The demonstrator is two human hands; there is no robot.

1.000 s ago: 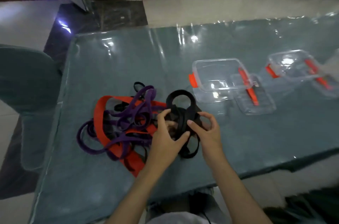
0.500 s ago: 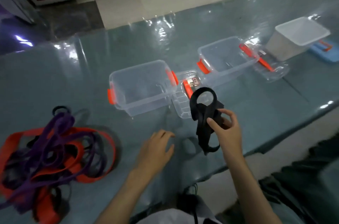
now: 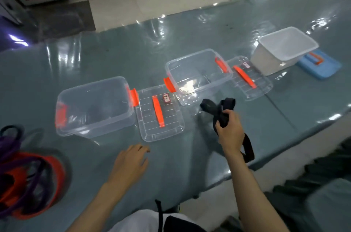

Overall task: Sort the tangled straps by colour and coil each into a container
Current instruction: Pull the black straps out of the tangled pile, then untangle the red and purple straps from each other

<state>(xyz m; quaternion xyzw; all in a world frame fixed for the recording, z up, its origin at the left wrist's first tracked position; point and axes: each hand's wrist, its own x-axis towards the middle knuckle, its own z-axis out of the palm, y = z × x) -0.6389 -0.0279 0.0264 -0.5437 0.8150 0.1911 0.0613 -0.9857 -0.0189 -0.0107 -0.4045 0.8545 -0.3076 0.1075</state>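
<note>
On the table (image 3: pixel 114 57), seen from my head camera, stand three open tubs: two clear ones (image 3: pixel 95 106) (image 3: pixel 198 75) with orange clips and one white (image 3: pixel 284 49). Three lids lie beside them, two clear (image 3: pixel 159 114) (image 3: pixel 248 78) and one blue (image 3: pixel 321 65). My right hand (image 3: pixel 229 130) grips one bunched black strap (image 3: pixel 220 112) above the table, near the middle tub. My left hand (image 3: pixel 131 161) hovers flat, fingers relaxed, holding nothing. Orange and purple straps (image 3: pixel 24 178) lie tangled at far left.
</note>
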